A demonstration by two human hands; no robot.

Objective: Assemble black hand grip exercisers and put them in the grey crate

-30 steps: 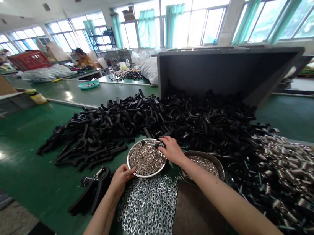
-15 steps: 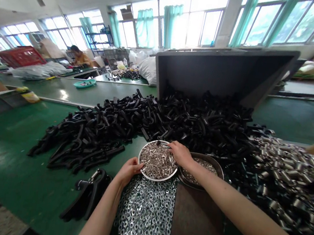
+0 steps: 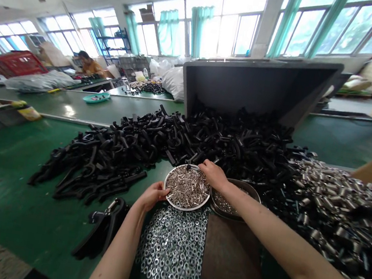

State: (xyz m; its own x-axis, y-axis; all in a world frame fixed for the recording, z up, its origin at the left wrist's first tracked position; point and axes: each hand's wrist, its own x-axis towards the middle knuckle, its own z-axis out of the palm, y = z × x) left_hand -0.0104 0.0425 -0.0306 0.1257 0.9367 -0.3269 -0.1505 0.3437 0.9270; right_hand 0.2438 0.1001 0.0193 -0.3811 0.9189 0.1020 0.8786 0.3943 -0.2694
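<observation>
A round white-rimmed bowl (image 3: 186, 209) is full of small metal pins (image 3: 186, 187), with one small black piece near its far edge. My left hand (image 3: 153, 194) grips the bowl's left rim, thumb on top. On the far right side of the rim, my right hand (image 3: 213, 175) is closed, its fingertips partly hidden. Beneath my right forearm stands a dark round metal pan (image 3: 257, 194) holding small metal parts. Many shiny metal nuts or washers (image 3: 174, 252) lie spread out just in front of the bowl. A brown flat board (image 3: 233, 260) lies right of them.
Black plastic parts (image 3: 119, 149) form a wide heap spilling from a tipped grey bin (image 3: 254, 87). Silver metal sleeves (image 3: 343, 197) are piled at the right. Several black parts (image 3: 102, 229) lie left of my left forearm. A person (image 3: 91, 66) sits at a far table.
The view has shifted slightly. Both hands stay on the bowl, which sits in about the same place.
</observation>
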